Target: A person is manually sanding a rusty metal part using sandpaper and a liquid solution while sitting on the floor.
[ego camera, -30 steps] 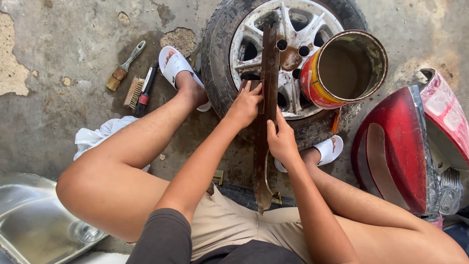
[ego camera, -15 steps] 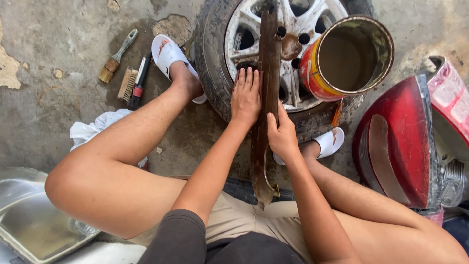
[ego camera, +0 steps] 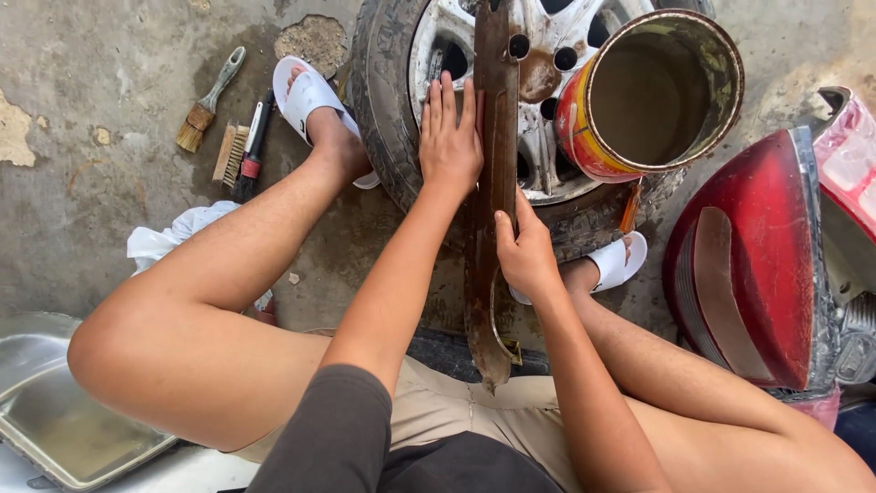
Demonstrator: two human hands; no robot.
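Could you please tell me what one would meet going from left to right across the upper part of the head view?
Paintbrush → wire brush → white sandal → left hand → rusty metal strip → open can → red tail light.

The person wears a dark grey short sleeve (ego camera: 319, 429) that ends above the elbow on the left arm, and below it both forearms are bare. The left hand (ego camera: 450, 137) and the right hand (ego camera: 526, 258) carry no gloves, rings or watch. Light khaki shorts (ego camera: 456, 415) cover the lap, leaving knees and shins bare. On the feet are white slide sandals: the left sandal (ego camera: 310, 96) with a broad strap, the right sandal (ego camera: 620, 260) partly hidden.
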